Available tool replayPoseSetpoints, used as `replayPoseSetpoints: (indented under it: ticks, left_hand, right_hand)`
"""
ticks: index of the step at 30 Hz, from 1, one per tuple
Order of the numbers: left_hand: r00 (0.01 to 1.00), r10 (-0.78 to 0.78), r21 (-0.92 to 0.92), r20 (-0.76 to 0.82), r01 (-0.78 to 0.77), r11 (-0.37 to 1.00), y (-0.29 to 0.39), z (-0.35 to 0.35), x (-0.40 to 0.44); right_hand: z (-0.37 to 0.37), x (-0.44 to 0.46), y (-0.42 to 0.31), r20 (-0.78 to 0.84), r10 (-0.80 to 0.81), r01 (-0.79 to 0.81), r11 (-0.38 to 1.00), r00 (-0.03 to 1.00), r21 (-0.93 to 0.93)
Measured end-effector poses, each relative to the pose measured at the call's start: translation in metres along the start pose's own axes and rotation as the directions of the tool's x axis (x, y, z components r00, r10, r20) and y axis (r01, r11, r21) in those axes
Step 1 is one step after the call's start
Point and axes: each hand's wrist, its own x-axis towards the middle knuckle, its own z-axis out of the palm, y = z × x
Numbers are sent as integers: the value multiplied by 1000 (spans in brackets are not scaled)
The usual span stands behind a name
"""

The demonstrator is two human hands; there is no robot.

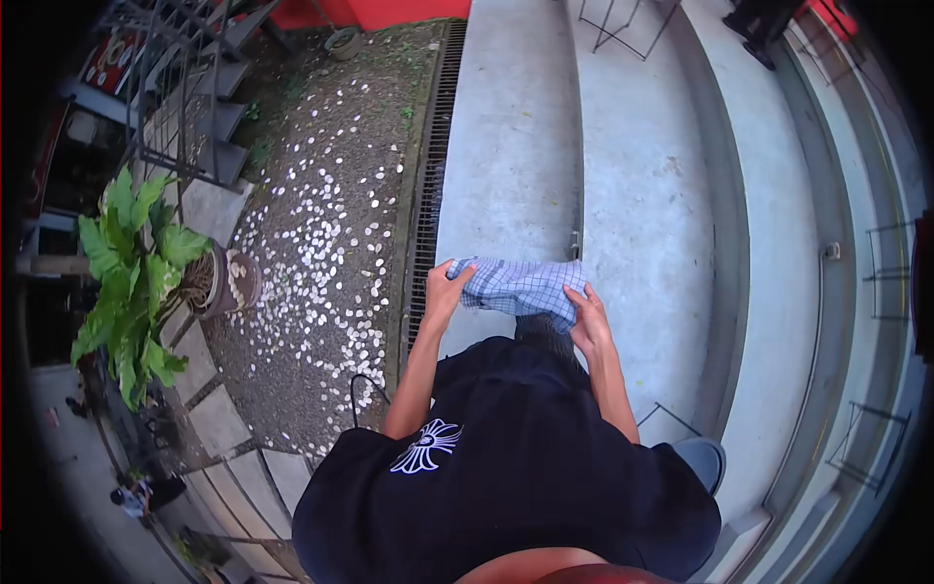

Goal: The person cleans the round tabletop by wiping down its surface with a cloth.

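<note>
A blue-and-white checked cloth (520, 287) is stretched between my two hands in front of my black shirt. My left hand (446, 292) pinches its left end between thumb and fingers. At the right end, the fingers of my right hand (587, 317) are closed on the cloth's edge. The cloth hangs a little lower on the right side, with soft folds. Below it a dark patterned piece (545, 336) shows, partly hidden by the cloth and shirt.
Concrete steps (652, 195) run along the right, with metal frames on them. A drain grate (438, 146) borders gravel with white pebbles (321, 234). A potted leafy plant (141, 282) stands left. People are at the upper right (754, 29) and lower left (146, 496).
</note>
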Motion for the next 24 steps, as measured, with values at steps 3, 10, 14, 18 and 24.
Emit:
replayPoseSetpoints:
  ticks: [3,10,14,18,24]
  left_hand:
    - [997,19,-1,-75,-19,1000,-9,-5,15]
    - [933,198,-356,-301,-303,884,96,42,88]
    - [932,227,-576,-284,-355,737,144,72,135]
    - [973,91,-708,-214,-218,672,153,100,195]
    - [980,-195,-509,44,190,840,160,119,299]
  right_hand:
    - [36,47,-42,153,-31,48,993,988,-109]
    - [105,126,-152,424,-107,246,926,899,-286]
    - [121,159,-205,555,-67,301,890,829,-342]
    - [126,197,-238,407,-3,150,932,913,-329]
    - [130,282,-254,267,75,-65,997,961,-47]
